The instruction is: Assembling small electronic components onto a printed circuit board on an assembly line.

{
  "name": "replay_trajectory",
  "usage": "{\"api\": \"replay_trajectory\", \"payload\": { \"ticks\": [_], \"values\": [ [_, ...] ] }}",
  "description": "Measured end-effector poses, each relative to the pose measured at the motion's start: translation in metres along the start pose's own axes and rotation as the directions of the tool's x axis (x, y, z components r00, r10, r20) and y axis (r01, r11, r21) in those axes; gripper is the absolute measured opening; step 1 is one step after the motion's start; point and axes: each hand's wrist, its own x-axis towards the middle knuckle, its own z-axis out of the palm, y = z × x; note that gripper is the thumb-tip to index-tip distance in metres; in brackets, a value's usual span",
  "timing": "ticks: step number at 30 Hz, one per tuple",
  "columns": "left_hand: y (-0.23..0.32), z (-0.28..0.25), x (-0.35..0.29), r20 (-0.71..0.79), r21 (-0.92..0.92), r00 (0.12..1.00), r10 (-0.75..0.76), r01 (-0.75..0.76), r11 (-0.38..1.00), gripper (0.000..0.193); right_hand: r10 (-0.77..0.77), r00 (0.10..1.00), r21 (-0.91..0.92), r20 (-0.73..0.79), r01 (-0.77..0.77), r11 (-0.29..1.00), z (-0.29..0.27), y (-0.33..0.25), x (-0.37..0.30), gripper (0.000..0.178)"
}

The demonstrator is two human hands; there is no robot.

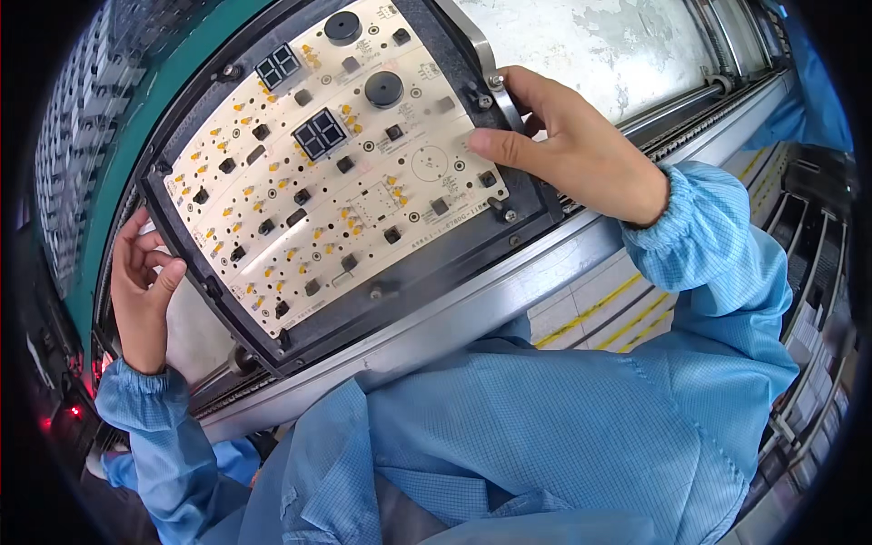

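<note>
A cream circuit board (422, 207) lies face up in a black carrier frame (436, 259), tilted across the view. It bears two dark digit displays (322, 133), two round black buzzers (383, 89), small dark square switches and many yellow components. My left hand (143, 286) is closed at the frame's left edge, thumb near the rim and fingers curled, partly hidden. My right hand (590, 150) is closed round the curved metal handle (474, 36) on the frame's right side. Its thumb reaches over the board's right edge; the other fingers are mostly hidden.
The frame rests over a conveyor with a metal rail (400, 341) along my side and a chain beside it. A worn pale plate (618, 54) lies beyond the handle. Racks (804, 309) stand at the right. Another person's blue sleeve (813, 100) shows at upper right.
</note>
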Motion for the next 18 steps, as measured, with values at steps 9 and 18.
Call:
{"api": "replay_trajectory", "payload": {
  "ticks": [9, 18],
  "values": [
    [0.02, -0.034, -0.018, -0.084, 0.051, 0.995, 0.048, -0.044, 0.998, 0.049, -0.28, 0.947, -0.409, -0.155, 0.197, 0.891, -0.029, -0.058, 0.006, 0.052],
    [0.059, -0.055, -0.007, -0.319, 0.436, 0.808, 0.495, -0.339, 0.834, 0.019, -0.873, 0.478, -0.805, 0.102, 0.555, 0.209, -0.015, -0.148, 0.158, 0.024]
  ]
}}
